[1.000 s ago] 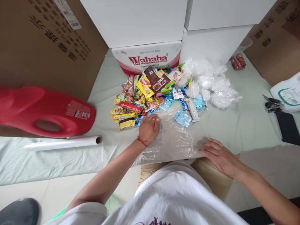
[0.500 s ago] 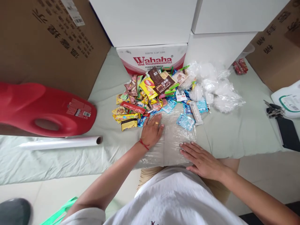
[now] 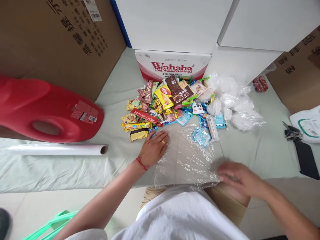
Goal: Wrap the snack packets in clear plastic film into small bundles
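Observation:
A clear plastic sheet lies crinkled over the cloth at the front edge, its lower edge close to my shirt. My left hand rests flat on its left side, fingers stretched out. At its right edge is my right hand, blurred by motion; whether its fingers grip the plastic I cannot make out. Beyond the sheet spreads a heap of wrapped snacks, among them a yellow packet, a red bar and a brown packet. A light blue packet lies at the sheet's upper right.
Clear plastic bundles sit right of the snacks, before a Wahaha carton and white boxes. On the left are a red jug and a white roll. Keys and a black phone lie far right.
My right hand has lifted off the sheet and moved right to its edge. My left hand has slid slightly left. The sheet looks wider and more wrinkled. The view has shifted a little.

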A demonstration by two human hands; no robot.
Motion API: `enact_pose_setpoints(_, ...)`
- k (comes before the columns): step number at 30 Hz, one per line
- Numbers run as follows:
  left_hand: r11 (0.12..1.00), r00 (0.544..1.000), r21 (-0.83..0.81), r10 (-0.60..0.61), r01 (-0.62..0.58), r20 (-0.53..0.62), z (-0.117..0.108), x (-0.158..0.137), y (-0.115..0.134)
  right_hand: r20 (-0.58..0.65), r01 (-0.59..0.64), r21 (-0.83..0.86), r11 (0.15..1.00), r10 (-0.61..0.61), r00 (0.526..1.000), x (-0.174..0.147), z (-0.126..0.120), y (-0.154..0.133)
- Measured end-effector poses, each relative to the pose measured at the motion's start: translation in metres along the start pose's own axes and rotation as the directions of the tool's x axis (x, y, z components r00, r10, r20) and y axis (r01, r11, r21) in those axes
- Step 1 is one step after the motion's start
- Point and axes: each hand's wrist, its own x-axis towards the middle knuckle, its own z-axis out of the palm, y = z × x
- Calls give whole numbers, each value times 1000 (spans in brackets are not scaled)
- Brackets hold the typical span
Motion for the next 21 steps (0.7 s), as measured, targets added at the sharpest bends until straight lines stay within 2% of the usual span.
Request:
enact_pose_setpoints(1, 1000, 1000, 9, -17, 17, 9, 1, -4, 2, -57, -64, -6, 998, 63, 996, 19, -16, -1)
enact_pose_setpoints(3, 998, 999, 36, -43, 42, 27, 3, -9, 6, -240, -137, -76, 988, 115, 964, 69, -46, -1)
enact_pose_setpoints(6, 996, 997, 75, -47, 43, 60, 4, -9, 10, -463, -256, -149, 955, 161, 872, 160, -86, 3)
enact_pose_setpoints(8, 995, 996, 89, -42, 36, 76, 4, -8, 12, -584, -285, -240, 928, 96, 806, 216, -107, 4)
enact_pose_setpoints(9, 995, 996, 93, -42, 34, 84, 3, -7, 12, -571, -231, -328, 916, 3, 821, 239, -115, 3)
enact_pose_setpoints(11, 995, 995, 93, -42, 33, 91, 1, -7, 13, -403, -74, -513, 855, -164, 900, 272, -126, -1)
enact_pose_setpoints(13, 996, 995, 85, -42, 35, 86, 1, -7, 13, -208, 38, -624, 780, -213, 955, 288, -132, -7)
enact_pose_setpoints(15, 996, 996, 75, -50, 44, 74, 1, -8, 14, -131, 35, -676, 736, -167, 977, 289, -134, -12)
enact_pose_setpoints(17, 997, 996, 58, -60, 56, 72, 1, -9, 15, -120, -8, -673, 739, -98, 988, 279, -139, -13)
enact_pose_setpoints(19, 997, 994, 38, -68, 65, 81, 1, -9, 15, -109, -44, -597, 801, -27, 994, 265, -149, -14)
enact_pose_setpoints(21, 998, 993, 21, -68, 66, 93, 1, -9, 15, -121, -101, -446, 889, 51, 991, 256, -161, -16)
